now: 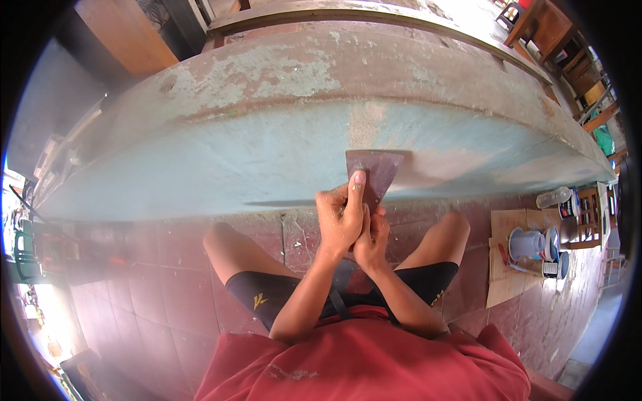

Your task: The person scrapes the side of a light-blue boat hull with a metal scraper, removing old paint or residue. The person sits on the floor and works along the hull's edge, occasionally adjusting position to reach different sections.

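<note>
Both of my hands grip one scraper (382,168), its wide flat blade pointing away from me against the pale blue painted wall (267,157). My left hand (342,217) is closed on it, with the thumb pressed along the blade. Just right of it and lower, my right hand (372,239) is wrapped round the handle, which the fingers mostly hide. Beyond the blade's edge runs a bare, sandy strip (366,123) where paint is gone. A larger patch of worn paint (448,166) spreads to the right. Small flecks cling to my fingers.
The wall's top ledge (261,73) has peeling paint. On the right, flattened cardboard (503,267) bears a whitish bucket (526,244) and several tubs. A clear plastic bottle (554,198) lies beyond. Red floor tiles (167,287) stretch around my knees. Wooden furniture (545,30) stands at the far right.
</note>
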Action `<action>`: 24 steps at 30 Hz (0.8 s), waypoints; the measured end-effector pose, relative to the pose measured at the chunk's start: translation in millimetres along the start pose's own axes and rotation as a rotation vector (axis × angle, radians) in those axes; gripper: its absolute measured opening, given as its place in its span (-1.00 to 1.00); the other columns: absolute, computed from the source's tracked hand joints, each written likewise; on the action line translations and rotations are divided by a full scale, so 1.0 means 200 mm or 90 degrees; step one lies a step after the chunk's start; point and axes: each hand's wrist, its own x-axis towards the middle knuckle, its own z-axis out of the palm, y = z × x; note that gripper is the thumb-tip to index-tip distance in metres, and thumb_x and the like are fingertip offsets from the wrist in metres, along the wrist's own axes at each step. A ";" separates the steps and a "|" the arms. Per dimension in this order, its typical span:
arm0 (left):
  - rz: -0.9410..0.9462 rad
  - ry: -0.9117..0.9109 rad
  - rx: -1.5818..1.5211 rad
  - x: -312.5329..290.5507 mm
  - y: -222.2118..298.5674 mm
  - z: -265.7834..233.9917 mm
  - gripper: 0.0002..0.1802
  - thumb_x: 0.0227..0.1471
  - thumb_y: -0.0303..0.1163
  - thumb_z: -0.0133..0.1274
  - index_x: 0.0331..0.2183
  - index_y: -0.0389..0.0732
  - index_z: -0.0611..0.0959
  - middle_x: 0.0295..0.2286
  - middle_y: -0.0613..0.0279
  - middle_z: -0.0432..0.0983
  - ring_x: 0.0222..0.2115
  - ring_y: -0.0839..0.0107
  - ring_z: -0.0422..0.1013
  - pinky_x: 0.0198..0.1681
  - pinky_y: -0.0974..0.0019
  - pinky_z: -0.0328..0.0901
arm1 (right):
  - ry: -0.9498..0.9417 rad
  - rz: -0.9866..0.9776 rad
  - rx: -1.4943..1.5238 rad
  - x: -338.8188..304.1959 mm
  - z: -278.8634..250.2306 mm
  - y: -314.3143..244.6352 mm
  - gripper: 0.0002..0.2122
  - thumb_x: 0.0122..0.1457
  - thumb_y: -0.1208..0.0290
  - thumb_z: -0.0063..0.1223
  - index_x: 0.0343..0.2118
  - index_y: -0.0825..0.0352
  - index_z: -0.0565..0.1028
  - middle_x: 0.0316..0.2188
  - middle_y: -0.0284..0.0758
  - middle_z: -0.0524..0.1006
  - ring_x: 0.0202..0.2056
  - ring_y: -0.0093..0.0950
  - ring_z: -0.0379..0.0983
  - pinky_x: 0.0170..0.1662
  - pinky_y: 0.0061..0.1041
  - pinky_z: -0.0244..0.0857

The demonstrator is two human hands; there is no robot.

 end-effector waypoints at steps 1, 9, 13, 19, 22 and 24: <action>0.020 0.004 0.011 0.00 -0.02 0.00 -0.40 0.18 -0.22 -0.03 -0.82 -0.29 0.37 -0.86 0.45 0.19 -0.76 0.74 0.10 -0.77 0.49 -0.04 | 0.036 -0.001 0.010 -0.01 0.04 -0.02 -0.78 0.29 0.44 -0.22 -0.48 0.40 0.36 -0.64 -0.44 0.39 -0.57 -0.72 0.25 -0.56 -0.63 0.11; 0.011 0.005 -0.067 0.03 0.13 0.01 -0.41 0.19 -0.23 -0.05 -0.81 -0.31 0.38 -0.86 0.43 0.20 -0.74 0.74 0.15 -0.75 0.51 0.01 | -0.062 0.057 0.012 0.04 0.00 -0.12 -0.80 0.32 0.42 -0.25 -0.42 0.38 0.36 -0.59 -0.50 0.39 -0.57 -0.74 0.24 -0.57 -0.66 0.11; 0.000 0.017 0.022 -0.02 0.01 0.00 -0.40 0.20 -0.21 -0.06 -0.81 -0.30 0.37 -0.86 0.45 0.19 -0.73 0.74 0.12 -0.75 0.51 -0.03 | 0.009 0.060 0.025 -0.05 0.01 -0.02 -0.81 0.32 0.42 -0.25 -0.41 0.37 0.35 -0.63 -0.53 0.35 -0.58 -0.78 0.23 -0.59 -0.70 0.08; -0.020 -0.001 -0.009 -0.01 0.02 0.00 -0.39 0.20 -0.19 -0.05 -0.81 -0.29 0.37 -0.85 0.44 0.20 -0.77 0.71 0.15 -0.76 0.50 0.00 | -0.048 0.025 -0.016 -0.02 -0.04 0.00 -0.81 0.31 0.43 -0.26 -0.42 0.36 0.36 -0.64 -0.50 0.34 -0.60 -0.78 0.25 -0.61 -0.72 0.09; -0.033 0.019 -0.048 -0.01 0.06 0.01 -0.38 0.20 -0.19 -0.05 -0.83 -0.28 0.37 -0.86 0.43 0.20 -0.78 0.72 0.13 -0.77 0.49 -0.02 | -0.053 0.083 0.022 -0.03 -0.04 0.00 -0.79 0.31 0.44 -0.26 -0.46 0.37 0.37 -0.66 -0.48 0.34 -0.61 -0.76 0.26 -0.62 -0.71 0.09; -0.061 0.026 -0.034 -0.03 0.02 0.01 -0.39 0.20 -0.18 -0.05 -0.82 -0.23 0.30 -0.82 0.49 0.13 -0.73 0.72 0.02 -0.72 0.46 -0.13 | -0.053 0.090 0.027 -0.04 -0.04 0.01 -0.78 0.31 0.45 -0.26 -0.46 0.37 0.37 -0.66 -0.48 0.34 -0.62 -0.76 0.26 -0.62 -0.71 0.09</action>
